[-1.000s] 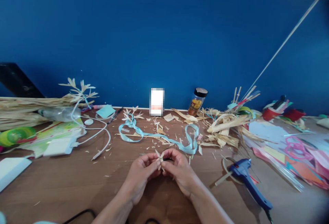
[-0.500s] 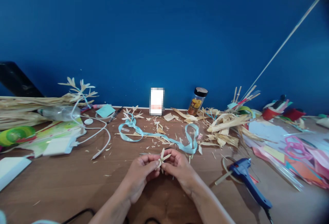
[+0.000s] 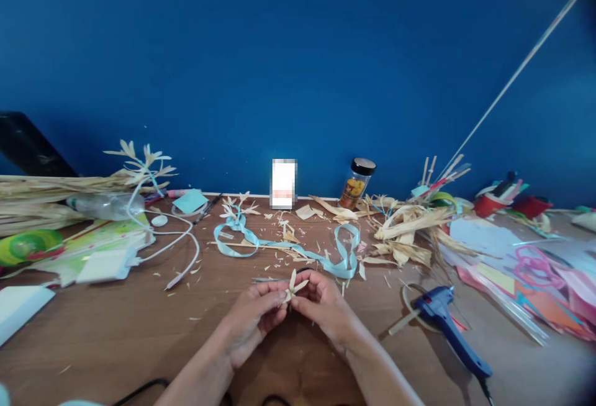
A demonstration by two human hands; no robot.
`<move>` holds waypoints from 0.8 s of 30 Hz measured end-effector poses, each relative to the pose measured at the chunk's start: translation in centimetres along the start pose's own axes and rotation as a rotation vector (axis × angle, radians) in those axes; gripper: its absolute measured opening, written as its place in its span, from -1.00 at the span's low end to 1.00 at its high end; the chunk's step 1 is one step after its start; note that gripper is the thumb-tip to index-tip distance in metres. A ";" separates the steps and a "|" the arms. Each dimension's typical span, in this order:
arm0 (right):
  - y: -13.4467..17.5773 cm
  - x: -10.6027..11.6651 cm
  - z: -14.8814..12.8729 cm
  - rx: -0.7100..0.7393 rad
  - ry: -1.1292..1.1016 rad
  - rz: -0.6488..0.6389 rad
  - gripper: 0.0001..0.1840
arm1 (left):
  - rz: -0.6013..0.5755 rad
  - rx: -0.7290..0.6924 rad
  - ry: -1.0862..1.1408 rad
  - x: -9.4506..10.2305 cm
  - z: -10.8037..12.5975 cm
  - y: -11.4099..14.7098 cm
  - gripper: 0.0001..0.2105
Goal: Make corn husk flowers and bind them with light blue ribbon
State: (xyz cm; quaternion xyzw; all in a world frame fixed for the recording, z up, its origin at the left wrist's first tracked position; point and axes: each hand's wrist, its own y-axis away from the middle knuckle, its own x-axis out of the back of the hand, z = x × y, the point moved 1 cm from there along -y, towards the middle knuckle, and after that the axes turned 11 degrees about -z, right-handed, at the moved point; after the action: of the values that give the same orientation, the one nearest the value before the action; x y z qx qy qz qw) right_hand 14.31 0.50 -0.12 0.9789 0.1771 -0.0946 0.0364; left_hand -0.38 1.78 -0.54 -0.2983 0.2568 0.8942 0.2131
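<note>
Between my two hands is a small pale flower (image 3: 293,288) with narrow petals that look like dried husk. My left hand (image 3: 261,310) pinches it from the left, thumb and fingers closed on a petal. From the right, my right hand (image 3: 320,300) holds it with the thumb near its centre and the fingers curled behind. The flower's back and lower part are hidden by my fingers. Just beyond the hands lies a light blue ribbon (image 3: 344,266) in loose loops, beside a thin stick and scattered husk scraps. A husk flower bunch (image 3: 239,206) stands near the ribbon's left end.
A blue glue gun (image 3: 454,325) lies to the right on the brown table (image 3: 186,350). Dried husks (image 3: 405,226) and a black-lidded jar (image 3: 357,184) are at the back right. Left are a white cable (image 3: 193,254), a power bank (image 3: 105,264) and a plastic bottle (image 3: 107,205).
The flower has turned slightly between my fingers, and my left thumb has shifted a little. Both hands stay in nearly the same place.
</note>
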 end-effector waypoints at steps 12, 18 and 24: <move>0.1 -0.4 0.3 -0.014 0.059 0.004 -0.77 | 0.004 -0.034 0.031 -0.2 0.0 0.0 -0.86; -0.1 -0.5 0.0 -0.040 -0.009 0.035 -0.80 | 0.066 -0.100 0.076 -0.1 0.2 -0.1 -0.87; -0.3 -0.5 0.1 -0.002 0.014 0.071 -0.79 | 0.033 -0.102 0.079 -0.5 0.1 -0.1 -0.85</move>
State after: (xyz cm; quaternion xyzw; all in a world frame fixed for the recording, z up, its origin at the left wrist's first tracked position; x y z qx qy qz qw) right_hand 13.75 0.60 -0.18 0.9852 0.1426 -0.0864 0.0393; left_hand 0.02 1.85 -0.14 -0.3394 0.2241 0.8971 0.1728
